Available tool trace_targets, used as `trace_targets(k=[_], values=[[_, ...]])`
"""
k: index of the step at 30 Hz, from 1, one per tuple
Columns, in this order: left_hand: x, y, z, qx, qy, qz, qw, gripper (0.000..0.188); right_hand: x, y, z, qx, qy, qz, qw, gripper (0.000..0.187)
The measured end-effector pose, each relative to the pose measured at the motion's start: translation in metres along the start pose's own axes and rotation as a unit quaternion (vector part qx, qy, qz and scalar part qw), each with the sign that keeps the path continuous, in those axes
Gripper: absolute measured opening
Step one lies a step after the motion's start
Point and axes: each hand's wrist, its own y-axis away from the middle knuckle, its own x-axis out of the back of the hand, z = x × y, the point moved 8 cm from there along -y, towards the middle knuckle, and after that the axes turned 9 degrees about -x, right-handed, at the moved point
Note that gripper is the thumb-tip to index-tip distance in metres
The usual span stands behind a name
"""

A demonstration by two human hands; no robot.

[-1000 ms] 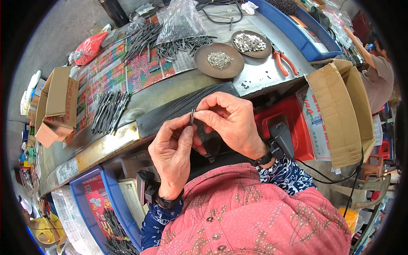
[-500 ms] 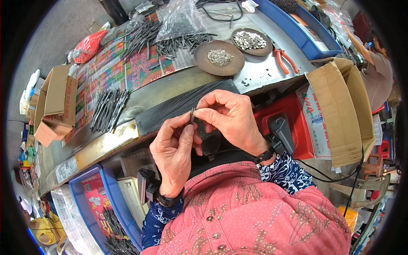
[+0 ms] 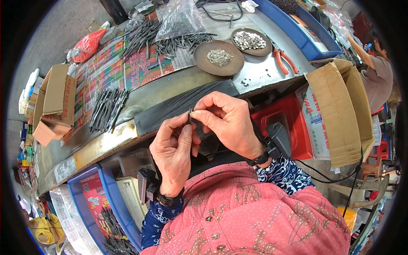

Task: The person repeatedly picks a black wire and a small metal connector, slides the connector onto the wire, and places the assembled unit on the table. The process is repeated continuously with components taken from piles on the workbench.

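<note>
My left hand (image 3: 173, 148) and my right hand (image 3: 229, 125) meet over the table's near edge. Between their fingertips is a thin dark strip (image 3: 189, 117), pinched by the left thumb and fingers. The right thumb and forefinger close on its upper end, and anything smaller there is hidden. Just beyond lies a dark grooved board (image 3: 159, 111). A row of black strips (image 3: 109, 109) lies to the left, with a larger heap of strips (image 3: 138, 40) farther back. Small metal pieces (image 3: 219, 57) fill part of a brown dish (image 3: 202, 63); a second dish (image 3: 265, 50) holds whitish, silvery bits (image 3: 248, 40).
Red-handled pliers (image 3: 280, 62) lie right of the dishes. Open cardboard boxes (image 3: 55, 95) (image 3: 335, 114) stand at both sides. A blue tray (image 3: 293, 32) sits at the back right, a blue bin (image 3: 121, 204) below left, a red stool (image 3: 301, 142) under the table. A person (image 3: 376, 76) is at far right.
Both hands have shifted very slightly left with the strip, the right one most. Their pinching grip looks the same.
</note>
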Motion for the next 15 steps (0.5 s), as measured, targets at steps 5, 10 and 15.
trace_targets(k=[5,10,15], values=[[0.001,0.001,-0.001,0.009,-0.011,0.002,1.0,0.021,0.0,-0.001,0.001,-0.006,-0.016,-0.011,1.0,0.009],[-0.001,0.002,-0.002,0.018,0.018,-0.013,1.0,0.02,-0.001,-0.007,0.01,-0.081,-0.086,-0.075,0.99,0.008],[-0.002,0.001,-0.003,0.042,0.003,-0.023,0.999,0.015,-0.003,-0.007,0.01,-0.094,-0.076,-0.092,0.988,0.011]])
